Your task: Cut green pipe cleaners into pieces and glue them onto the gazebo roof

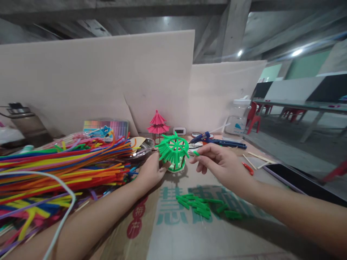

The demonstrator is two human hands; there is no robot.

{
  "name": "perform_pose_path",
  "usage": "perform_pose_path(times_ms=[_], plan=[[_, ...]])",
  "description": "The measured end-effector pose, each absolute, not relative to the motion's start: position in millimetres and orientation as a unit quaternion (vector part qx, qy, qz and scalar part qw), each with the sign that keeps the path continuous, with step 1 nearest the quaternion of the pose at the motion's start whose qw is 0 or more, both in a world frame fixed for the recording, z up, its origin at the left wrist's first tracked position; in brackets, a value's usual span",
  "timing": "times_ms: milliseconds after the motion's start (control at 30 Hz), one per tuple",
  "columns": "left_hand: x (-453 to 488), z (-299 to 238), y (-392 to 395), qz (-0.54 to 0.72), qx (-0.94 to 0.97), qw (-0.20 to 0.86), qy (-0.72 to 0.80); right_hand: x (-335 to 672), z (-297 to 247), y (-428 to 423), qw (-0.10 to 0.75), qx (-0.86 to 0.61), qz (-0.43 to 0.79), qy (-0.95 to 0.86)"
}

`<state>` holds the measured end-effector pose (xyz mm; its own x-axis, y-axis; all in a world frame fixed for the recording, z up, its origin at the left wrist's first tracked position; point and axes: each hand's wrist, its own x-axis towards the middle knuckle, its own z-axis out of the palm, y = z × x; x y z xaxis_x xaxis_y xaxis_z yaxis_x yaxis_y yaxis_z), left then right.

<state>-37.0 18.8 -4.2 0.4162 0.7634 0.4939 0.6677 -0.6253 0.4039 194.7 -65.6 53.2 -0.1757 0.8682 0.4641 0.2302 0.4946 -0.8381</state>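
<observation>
A small green pavilion model (173, 151) made of pipe cleaners stands on the table, its roof partly covered with green strips around a spoked ring. My left hand (151, 169) grips it at the lower left; some fingertips are hidden behind it. To the right, my right hand (221, 162) pinches a short green pipe cleaner piece (196, 153) between thumb and fingers, apart from the roof. More cut green pieces (199, 206) lie in a loose pile nearer to me. A blue glue gun (201, 138) lies just behind my right hand.
Bundles of coloured pipe cleaners (89, 159) fill the left side, crossed by a pale cable (71, 195). Behind stand a pink pavilion model (158, 126), a small digital clock (179, 131) and a plastic jug (238, 117). A phone (300, 180) and red-handled tool (248, 168) lie right.
</observation>
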Motion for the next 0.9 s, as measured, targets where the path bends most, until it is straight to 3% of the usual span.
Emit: perform_pose_path(times_ms=[233, 633, 900], plan=[[-37.5, -3.8, 18.8, 0.327, 0.834, 0.078, 0.437, 192.2, 29.4, -60.4, 0.515, -0.398, 0.312, -0.693], [-34.5, 3.0, 13.0, 0.339, 0.851, 0.044, 0.398, 194.8, 20.6, -59.6, 0.447, -0.453, 0.094, -0.766], [-32.8, 7.6, 8.2, 0.322, 0.862, 0.015, 0.391, 194.6, 15.9, -54.3, 0.407, -0.445, 0.067, -0.795]])
